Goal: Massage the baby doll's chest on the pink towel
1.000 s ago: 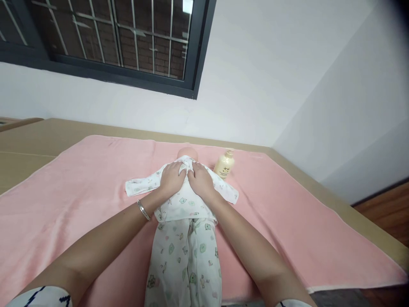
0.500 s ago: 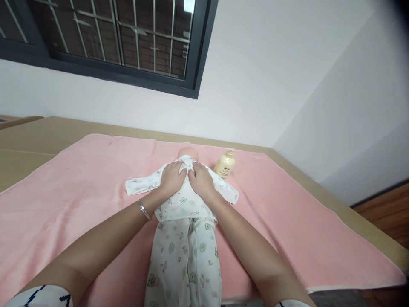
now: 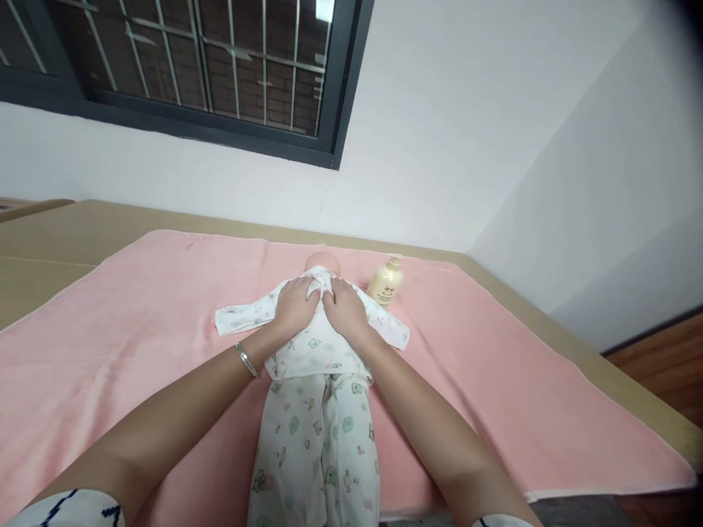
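Note:
A baby doll (image 3: 323, 344) lies on its back on a pink blanket (image 3: 181, 278), its bare head top (image 3: 323, 260) at the far end. It wears a white printed long-sleeved top and matching trousers (image 3: 315, 454); both sleeves stretch out sideways. My left hand (image 3: 297, 304) rests on the left side of the upper chest, fingers laid out flat towards the shoulder. On the right side, my right hand (image 3: 346, 307) lies the same way. The two thumbs nearly meet at the middle of the chest. Around the neckline, the cloth is bunched up.
A pale yellow pump bottle (image 3: 386, 282) stands on the blanket beyond the doll's right-hand sleeve. The blanket covers a tan surface (image 3: 60, 230) against a white wall (image 3: 428, 132). A dark-framed barred window (image 3: 220, 73) is above, and brown wood (image 3: 664, 366) shows at the right.

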`<action>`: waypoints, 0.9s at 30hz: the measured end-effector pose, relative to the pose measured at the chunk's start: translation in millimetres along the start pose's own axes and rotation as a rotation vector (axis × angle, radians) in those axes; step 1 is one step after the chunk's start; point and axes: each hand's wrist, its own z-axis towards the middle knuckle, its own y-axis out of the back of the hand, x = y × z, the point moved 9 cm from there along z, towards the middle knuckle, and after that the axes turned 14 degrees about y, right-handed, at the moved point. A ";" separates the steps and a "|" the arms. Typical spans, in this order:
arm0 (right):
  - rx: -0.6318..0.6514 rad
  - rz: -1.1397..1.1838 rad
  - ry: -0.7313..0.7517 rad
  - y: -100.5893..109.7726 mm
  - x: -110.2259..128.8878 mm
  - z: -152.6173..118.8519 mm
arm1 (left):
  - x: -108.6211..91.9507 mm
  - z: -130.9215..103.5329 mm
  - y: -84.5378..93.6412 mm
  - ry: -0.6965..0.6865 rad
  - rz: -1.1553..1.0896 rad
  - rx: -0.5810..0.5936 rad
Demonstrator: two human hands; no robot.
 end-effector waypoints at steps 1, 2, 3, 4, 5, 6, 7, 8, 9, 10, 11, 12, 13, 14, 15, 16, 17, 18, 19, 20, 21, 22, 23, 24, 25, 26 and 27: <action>0.004 -0.001 0.000 -0.2 0.2 0.0 | 0.2 0.4 0.3 0.001 0.000 0.000; 0.011 -0.002 0.003 -0.3 0.4 0.2 | 0.2 0.5 0.7 0.002 0.002 -0.002; 0.025 -0.001 0.009 -0.5 0.3 0.7 | -0.3 0.1 1.3 0.002 0.008 -0.005; 0.047 0.005 0.018 -1.0 -0.1 1.4 | -1.3 -1.0 2.2 0.002 0.019 -0.011; 0.073 0.016 0.027 -1.4 -1.0 2.4 | -3.2 -3.0 3.1 -0.002 0.038 -0.019; 0.100 0.031 0.037 -1.4 -2.6 3.5 | -6.1 -6.0 3.7 -0.010 0.064 -0.028; 0.123 0.053 0.045 -1.0 -4.6 4.6 | -10.2 -9.9 4.2 -0.027 0.093 -0.039; 0.141 0.078 0.050 0.0 -6.8 5.8 | -15.2 -14.5 4.4 -0.051 0.120 -0.049; 0.153 0.103 0.053 1.2 -8.7 6.8 | -20.5 -19.2 4.4 -0.079 0.141 -0.057; 0.159 0.120 0.054 2.6 -10.0 7.6 | -25.3 -23.3 4.2 -0.106 0.152 -0.062; 0.161 0.124 0.051 3.8 -10.4 8.0 | -28.8 -26.1 3.9 -0.127 0.153 -0.062; 0.162 0.111 0.042 4.8 -9.8 7.8 | -30.4 -26.8 3.7 -0.136 0.147 -0.055; 0.160 0.079 0.028 5.6 -7.8 6.9 | -30.0 -25.1 3.3 -0.133 0.138 -0.040; 0.157 0.034 0.012 6.3 -4.2 5.3 | -28.2 -21.5 2.8 -0.124 0.128 -0.015; 0.154 -0.015 -0.001 6.7 1.0 3.1 | -25.5 -16.4 2.0 -0.114 0.116 0.019; 0.154 -0.059 -0.006 6.8 7.8 0.5 | -22.2 -10.6 1.4 -0.102 0.101 0.056; 0.160 -0.093 -0.002 6.3 15.5 -2.1 | -18.8 -4.9 1.1 -0.090 0.087 0.093; 0.171 -0.115 0.010 5.6 23.0 -4.5 | -15.7 0.1 1.0 -0.077 0.076 0.122; 0.182 -0.124 0.024 5.2 29.1 -6.3 | -13.2 3.5 1.3 -0.063 0.074 0.140; 0.193 -0.120 0.039 5.1 33.1 -7.3 | -11.7 5.1 1.9 -0.051 0.084 0.143; 0.196 -0.103 0.053 6.1 34.3 -7.2 | -11.5 4.6 2.8 -0.044 0.104 0.129; 0.191 -0.072 0.060 7.9 32.4 -6.0 | -12.9 1.8 3.7 -0.045 0.133 0.102; 0.180 -0.033 0.059 10.1 27.6 -3.9 | -15.7 -2.8 4.1 -0.053 0.162 0.070; 0.164 0.007 0.053 12.4 20.6 -1.1 | -19.3 -8.6 4.1 -0.065 0.184 0.035; 0.148 0.042 0.043 14.3 12.6 1.9 | -23.6 -15.0 3.4 -0.082 0.199 0.006; 0.135 0.065 0.032 15.4 4.6 4.7 | -27.6 -20.9 2.4 -0.100 0.207 -0.018; 0.125 0.074 0.022 15.7 -2.0 7.0 | -30.9 -25.5 1.2 -0.114 0.211 -0.033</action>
